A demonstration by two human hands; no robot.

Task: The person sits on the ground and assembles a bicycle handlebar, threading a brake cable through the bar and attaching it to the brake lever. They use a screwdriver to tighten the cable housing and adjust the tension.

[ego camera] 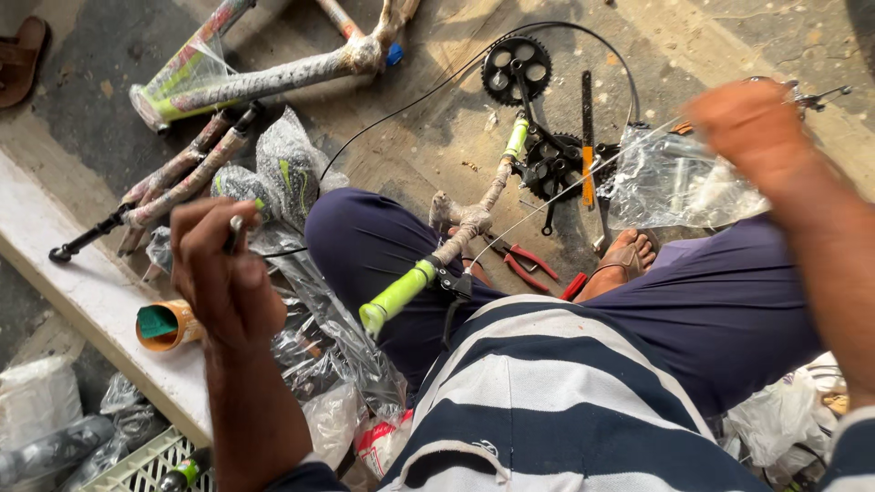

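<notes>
The left hand (223, 273) is closed in a fist around a thin dark tool (235, 233), left of the handlebar (447, 246) that lies across the person's lap. The right hand (747, 123), blurred, is up to the handlebar's right, over a clear plastic bag (674, 182); a thin cable (565, 196) runs from it toward the handlebar, but how tightly its fingers close cannot be told. Chainrings (517, 68) lie beyond the handlebar, red pliers (524, 264) just beside it.

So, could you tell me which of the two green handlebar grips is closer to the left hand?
The near grip, resting on the person's knee, is closer to the left hand; the far grip lies beside the black chainrings.
</notes>
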